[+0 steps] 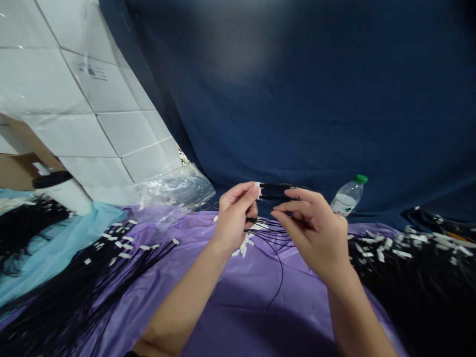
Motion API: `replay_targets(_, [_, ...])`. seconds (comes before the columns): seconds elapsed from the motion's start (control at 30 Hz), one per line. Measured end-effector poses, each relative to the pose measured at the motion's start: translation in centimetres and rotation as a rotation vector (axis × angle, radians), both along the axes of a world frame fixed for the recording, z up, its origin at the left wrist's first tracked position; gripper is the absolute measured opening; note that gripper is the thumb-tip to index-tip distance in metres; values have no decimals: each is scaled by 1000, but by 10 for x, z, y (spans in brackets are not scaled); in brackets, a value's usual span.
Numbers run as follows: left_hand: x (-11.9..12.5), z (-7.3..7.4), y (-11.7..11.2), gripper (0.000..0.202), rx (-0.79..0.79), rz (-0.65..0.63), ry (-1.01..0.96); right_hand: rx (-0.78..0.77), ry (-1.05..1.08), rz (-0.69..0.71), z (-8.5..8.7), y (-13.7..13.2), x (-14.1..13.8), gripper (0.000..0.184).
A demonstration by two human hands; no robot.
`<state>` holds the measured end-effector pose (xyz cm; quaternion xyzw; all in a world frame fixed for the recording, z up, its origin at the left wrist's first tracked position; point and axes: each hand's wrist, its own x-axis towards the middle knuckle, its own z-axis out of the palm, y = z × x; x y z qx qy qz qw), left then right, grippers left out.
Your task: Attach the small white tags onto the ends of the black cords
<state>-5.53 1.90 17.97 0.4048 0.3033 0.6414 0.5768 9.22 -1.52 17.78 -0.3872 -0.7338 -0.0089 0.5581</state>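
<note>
Between the thumb and fingers of my left hand (pixel 235 215) is the white end piece (pixel 258 190) of a bundle of black cords (pixel 273 190). The cords stretch sideways to my right hand (pixel 316 228), whose fingers are curled round them with the thumb close to the forefinger. Lower down, more thin strands of the bundle fan out between the hands, and a single loose strand (pixel 281 275) hangs over the purple cloth. White tips (pixel 243 245) of further cords lie on the cloth behind and below the hands. My right fingertips partly hide what they grip.
Heaps of white-tipped black cords lie left (pixel 89 277) and right (pixel 416 277) on the purple cloth (pixel 238 297). Behind stand a green-capped bottle (pixel 345 201) and a dark blue curtain (pixel 316 99). Clear plastic (pixel 171 191), a white cup (pixel 67 193) and white boxes (pixel 89 134) are at left.
</note>
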Motion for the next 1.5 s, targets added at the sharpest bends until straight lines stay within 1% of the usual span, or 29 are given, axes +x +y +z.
replay_targets(0.17, [0,0,-2,29,29,21,4,6,36,-31,-2,0,-1,29])
replay_targets(0.43, [2,-2,-2,26,61,45,-9,-1,45,-38,-5,1,-4,29])
replay_targets(0.63, [3,-3,-1,24,81,38,10,-22,93,-6,-7,1,-5,22])
replay_targets(0.73, [4,-3,-2,23,93,25,14,35,75,-50,-7,1,-7,22])
replay_targets(0.87, [5,-2,-5,23,82,15,9,194,-1,-158,-7,2,-12,20])
replay_targets(0.97, [6,-2,-5,24,73,16,-3,237,-33,-177,-6,2,-13,18])
replay_targets(1.13, [7,-3,-5,25,60,-8,-27,227,-29,-196,-6,2,-14,17])
replay_targets(1.5, [8,-5,-5,22,39,-19,-23,169,48,-136,-10,4,-14,16])
